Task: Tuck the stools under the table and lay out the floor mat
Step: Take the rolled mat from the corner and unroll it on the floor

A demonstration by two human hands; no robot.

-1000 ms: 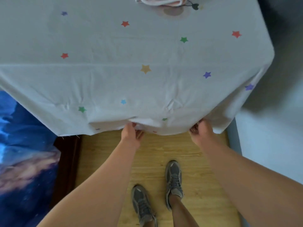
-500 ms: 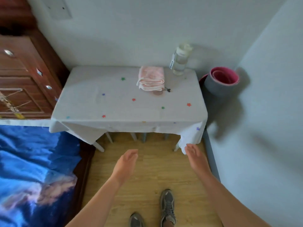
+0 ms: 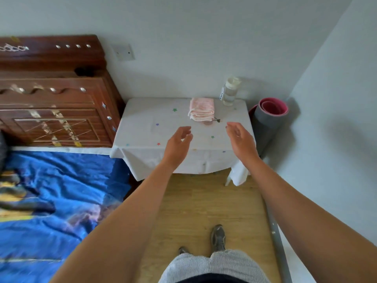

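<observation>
Both hands are raised in front of the table, empty, fingers loosely spread and slightly curled; the left hand and right hand hold nothing and touch nothing

The mat is the thing the next move likely turns on. It stands rolled up on end in the corner just right of the table, touching or nearly touching the table's right edge, between the table and the side wall. Its long axis runs upright, the open pink spiral end facing up, grey outside. From the hands it lies to the right and further back, so the right hand is clearly the nearer one; the left would have to cross over the table to reach it

No stools can be made out: only a white leg shows under the cloth at the table's front right corner, and whether stools sit behind the hanging cloth cannot be told. Judging by that, the tucking step looks done or hidden, and the mat is not yet laid

On the table's back edge a bottle carries a narrow white label with dark writing, too small to read. A folded pink towel lies left of the bottle, with no brand visible
</observation>
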